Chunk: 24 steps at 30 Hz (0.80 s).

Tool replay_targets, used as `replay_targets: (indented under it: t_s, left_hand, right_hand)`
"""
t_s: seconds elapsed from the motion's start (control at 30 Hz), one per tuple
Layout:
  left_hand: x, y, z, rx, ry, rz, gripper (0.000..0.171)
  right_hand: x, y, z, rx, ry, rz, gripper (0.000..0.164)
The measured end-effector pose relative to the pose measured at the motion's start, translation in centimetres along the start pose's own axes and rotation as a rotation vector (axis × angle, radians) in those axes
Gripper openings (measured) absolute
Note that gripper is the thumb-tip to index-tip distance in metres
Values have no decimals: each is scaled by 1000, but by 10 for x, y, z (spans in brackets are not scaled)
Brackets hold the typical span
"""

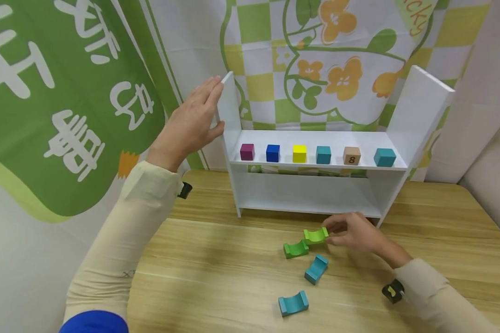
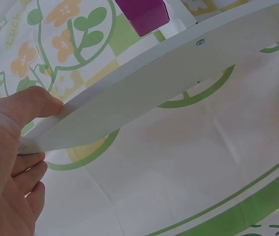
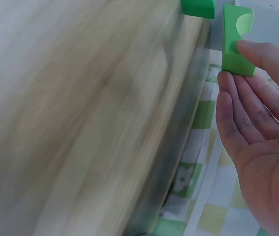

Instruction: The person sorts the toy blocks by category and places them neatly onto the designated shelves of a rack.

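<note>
My left hand [image 1: 191, 122] grips the upper front edge of the left side panel of a white shelf [image 1: 308, 194]. In the left wrist view, the thumb [image 2: 41, 102] lies on one face of that panel and the fingers on the other. Low at the right, my right hand [image 1: 356, 233] pinches one end of a light green arch block [image 1: 315, 236] with a curved hollow. The right wrist view has the same light green block [image 3: 235, 46] between thumb and fingertips. Close beside it is a darker green arch block [image 1: 296, 249]; whether they touch, I cannot tell.
Two teal arch blocks [image 1: 293, 304] lie nearer on the wooden table [image 1: 216, 277]. Along the shelf's upper board stand several cubes: purple [image 1: 247, 152], dark blue [image 1: 272, 153], yellow [image 1: 299, 154], teal [image 1: 323, 155], and a wooden one [image 1: 352, 156] marked 8. A patterned cloth [image 1: 266, 106] hangs behind.
</note>
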<state>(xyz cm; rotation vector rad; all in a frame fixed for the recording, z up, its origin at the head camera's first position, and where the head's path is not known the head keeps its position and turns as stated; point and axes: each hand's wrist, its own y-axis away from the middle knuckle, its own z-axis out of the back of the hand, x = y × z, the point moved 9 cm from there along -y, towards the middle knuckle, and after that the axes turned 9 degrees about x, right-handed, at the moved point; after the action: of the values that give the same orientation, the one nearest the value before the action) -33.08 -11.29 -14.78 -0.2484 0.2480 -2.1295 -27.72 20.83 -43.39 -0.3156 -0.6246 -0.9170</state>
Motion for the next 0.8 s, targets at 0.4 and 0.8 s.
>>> replay_targets:
  t_s: [0.4, 0.8]
  left_hand:
    - [1, -1, 0, -4, -7, -5, 80]
    - [2, -1, 0, -12, -7, -15, 81]
  right_hand:
    - [30, -34, -6, -14, -40, 22, 30]
    - [64, -87, -17, -95, -55, -3, 35]
